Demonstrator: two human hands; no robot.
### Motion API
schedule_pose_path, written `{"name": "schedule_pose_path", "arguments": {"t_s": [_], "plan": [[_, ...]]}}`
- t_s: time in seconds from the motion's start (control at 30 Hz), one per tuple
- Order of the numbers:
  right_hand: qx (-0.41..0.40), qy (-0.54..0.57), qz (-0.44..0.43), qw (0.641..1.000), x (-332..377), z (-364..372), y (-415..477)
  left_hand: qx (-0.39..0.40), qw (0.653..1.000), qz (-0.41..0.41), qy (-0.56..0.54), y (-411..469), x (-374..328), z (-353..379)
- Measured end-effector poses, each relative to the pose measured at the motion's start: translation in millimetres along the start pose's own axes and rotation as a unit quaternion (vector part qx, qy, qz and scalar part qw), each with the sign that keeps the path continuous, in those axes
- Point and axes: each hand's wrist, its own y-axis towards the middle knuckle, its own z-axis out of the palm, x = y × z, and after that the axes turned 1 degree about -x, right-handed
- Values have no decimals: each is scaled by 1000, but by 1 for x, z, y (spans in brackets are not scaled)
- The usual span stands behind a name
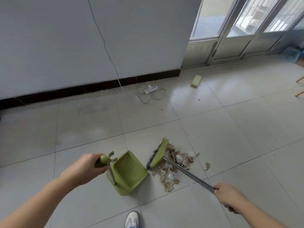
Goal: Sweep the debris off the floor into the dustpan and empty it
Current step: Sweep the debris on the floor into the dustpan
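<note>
A green dustpan (130,171) stands on the tiled floor with its mouth facing right. My left hand (85,168) grips the top of its upright handle. My right hand (230,196) holds the metal pole of a green broom (158,155), whose head rests on the floor just right of the dustpan's mouth. A pile of debris (174,167), torn cardboard scraps and crumpled clear plastic, lies under and to the right of the broom head. One loose cardboard scrap (207,165) lies apart, further right.
A white power strip (151,89) with a looped cable lies near the dark skirting of the wall. A yellow sponge (196,81) sits on the floor by the glass door (233,30). My white shoe (131,219) shows at the bottom edge.
</note>
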Motion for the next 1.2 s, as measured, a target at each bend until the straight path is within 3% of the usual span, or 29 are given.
{"name": "schedule_pose_path", "arguments": {"t_s": [0.43,0.67,1.2], "plan": [[-21,164,22,986,69,3,12,2,998,47,-39,32,4,-38],[-20,152,45,987,126,6,46,7,998,65,-18,62,7,-50],[9,174,100,980,57,39,13,36,994,97,26,101,-2,-66]]}}
